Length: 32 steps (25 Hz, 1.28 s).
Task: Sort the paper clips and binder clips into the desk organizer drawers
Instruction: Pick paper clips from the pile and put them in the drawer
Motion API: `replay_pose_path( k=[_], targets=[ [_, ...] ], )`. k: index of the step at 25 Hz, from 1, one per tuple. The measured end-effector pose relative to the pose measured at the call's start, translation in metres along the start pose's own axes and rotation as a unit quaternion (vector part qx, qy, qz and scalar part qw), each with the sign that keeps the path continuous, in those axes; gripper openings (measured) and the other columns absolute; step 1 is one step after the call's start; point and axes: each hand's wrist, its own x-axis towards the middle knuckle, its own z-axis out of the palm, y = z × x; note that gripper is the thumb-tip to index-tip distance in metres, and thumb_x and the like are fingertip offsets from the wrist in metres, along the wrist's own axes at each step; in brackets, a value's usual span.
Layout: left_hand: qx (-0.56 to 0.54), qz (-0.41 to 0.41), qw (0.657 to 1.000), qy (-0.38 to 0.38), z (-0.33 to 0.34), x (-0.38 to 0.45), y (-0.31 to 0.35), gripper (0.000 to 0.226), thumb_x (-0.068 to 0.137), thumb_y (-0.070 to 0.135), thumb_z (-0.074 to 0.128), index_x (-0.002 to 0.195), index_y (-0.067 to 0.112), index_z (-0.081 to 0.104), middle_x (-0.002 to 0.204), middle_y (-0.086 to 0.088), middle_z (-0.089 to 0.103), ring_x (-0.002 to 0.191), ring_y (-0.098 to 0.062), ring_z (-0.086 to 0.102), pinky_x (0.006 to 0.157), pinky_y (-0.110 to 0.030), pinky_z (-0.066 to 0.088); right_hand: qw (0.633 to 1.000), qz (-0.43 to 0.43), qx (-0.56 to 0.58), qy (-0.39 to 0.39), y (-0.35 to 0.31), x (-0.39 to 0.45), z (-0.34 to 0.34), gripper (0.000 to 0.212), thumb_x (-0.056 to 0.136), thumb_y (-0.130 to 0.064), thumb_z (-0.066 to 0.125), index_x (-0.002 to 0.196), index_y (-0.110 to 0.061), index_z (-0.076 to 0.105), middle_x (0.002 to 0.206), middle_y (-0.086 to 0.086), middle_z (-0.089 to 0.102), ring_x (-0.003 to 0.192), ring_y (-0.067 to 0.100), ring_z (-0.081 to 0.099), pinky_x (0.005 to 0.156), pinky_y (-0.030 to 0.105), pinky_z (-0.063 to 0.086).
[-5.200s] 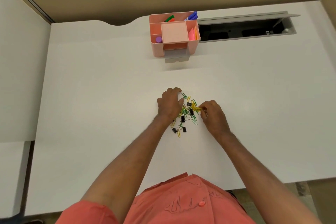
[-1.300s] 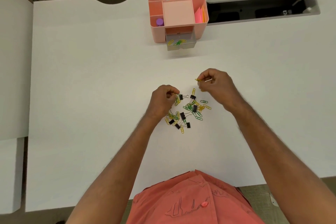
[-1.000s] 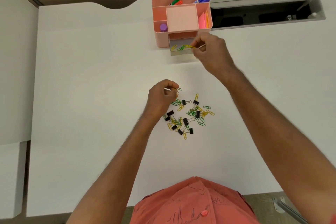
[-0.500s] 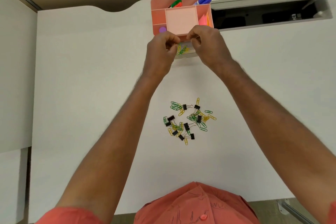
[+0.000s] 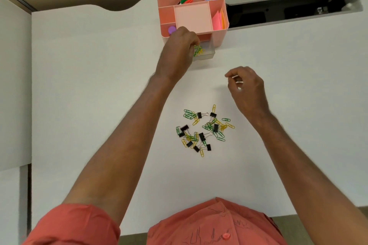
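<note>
My left arm reaches far across the white desk [image 5: 99,85], and my left hand [image 5: 177,53] hangs over the open drawer [image 5: 207,53] of the pink organizer [image 5: 219,34], fingers curled; I cannot tell whether they pinch anything. My right hand [image 5: 247,87] hovers nearer, right of the drawer, fingers loosely curled and holding nothing. Green and yellow paper clips [image 5: 198,50] lie inside the drawer. Nearer me, a scattered pile [image 5: 203,129] of green and yellow paper clips and black binder clips [image 5: 202,136] lies on the desk.
</note>
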Motion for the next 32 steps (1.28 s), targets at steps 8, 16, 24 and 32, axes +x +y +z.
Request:
replay_pose_path(
  k=[8,16,24,32],
  targets=[
    [-0.046,-0.14,0.984,-0.1,0.035,-0.16,-0.002,0.036,0.092,0.024,0.07,0.125,0.015,0.062,0.121,-0.003,0.055,0.112,-0.021,0.05,0.096,-0.03,0.045,0.957,0.036,-0.175,-0.228,0.037,-0.092,0.002,0.064,0.086,-0.021,0.073,0.144,-0.024,0.047,0.141,-0.003,0.043,0.128,0.02,0.039,0.097,0.037,0.049],
    [-0.009,-0.181,0.972,-0.15,0.053,-0.186,0.017,0.023,0.093,0.014,0.066,0.116,0.012,0.063,0.115,-0.006,0.056,0.109,-0.025,0.053,0.087,-0.04,0.051,0.964,0.035,-0.194,-0.18,0.035,-0.108,0.015,0.047,0.087,-0.022,0.078,0.131,-0.018,0.061,0.129,0.002,0.051,0.121,0.023,0.046,0.084,0.041,0.055],
    [0.008,-0.189,0.966,-0.178,0.052,-0.183,0.026,0.009,0.088,0.008,0.057,0.096,0.011,0.06,0.099,-0.003,0.055,0.092,-0.022,0.05,0.072,-0.033,0.045,0.968,0.035,-0.195,-0.153,0.03,-0.113,0.021,0.008,0.092,-0.013,0.065,0.098,-0.016,0.063,0.1,0.001,0.055,0.094,0.023,0.054,0.067,0.033,0.044],
    [-0.144,-0.218,0.952,-0.16,0.043,-0.187,0.022,0.006,0.09,0.011,0.063,0.092,0.017,0.065,0.085,0.008,0.061,0.071,-0.006,0.053,0.066,-0.022,0.044,0.975,0.117,-0.08,-0.172,0.031,-0.107,0.005,0.015,0.085,-0.009,0.064,0.09,-0.024,0.063,0.086,-0.005,0.063,0.075,0.015,0.059,0.064,0.029,0.047]
  ],
)
